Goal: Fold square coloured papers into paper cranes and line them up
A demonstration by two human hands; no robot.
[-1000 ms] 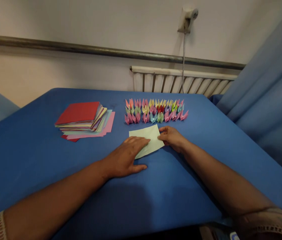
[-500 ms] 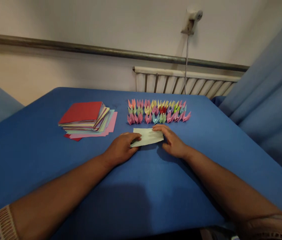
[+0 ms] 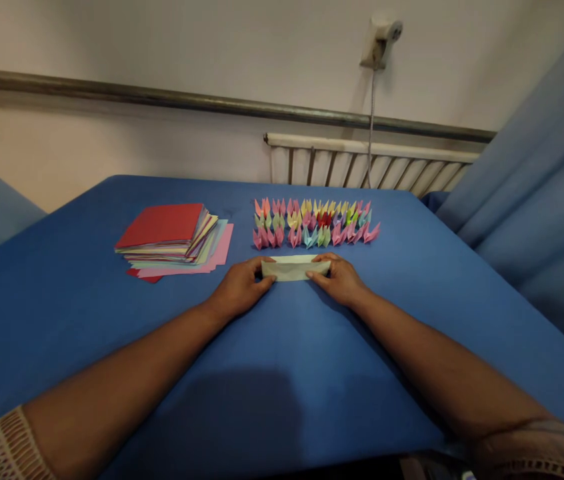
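A pale green sheet of origami paper [image 3: 292, 270] is held between my two hands, its near part bent up so that it makes a narrow trough. My left hand [image 3: 242, 287] pinches its left end, with the thumb in front and the fingers behind. At the right end my right hand [image 3: 342, 280] grips it the same way. Just beyond the sheet stand several folded paper cranes [image 3: 309, 235] in rows, in pink, yellow, green, red and blue.
To the left lies a stack of coloured paper [image 3: 162, 227], red on top, with loose sheets fanned out beneath. Everything rests on a blue-covered table [image 3: 242, 407]. Behind it are a radiator [image 3: 332, 167], a wall pipe [image 3: 187, 100] and a socket with a cord [image 3: 378, 50]. A blue curtain [image 3: 537, 180] hangs right.
The sheet has gone from nearly flat and tilted to level, with its near edge bent up. My right hand has moved from resting on top to pinching the right end.
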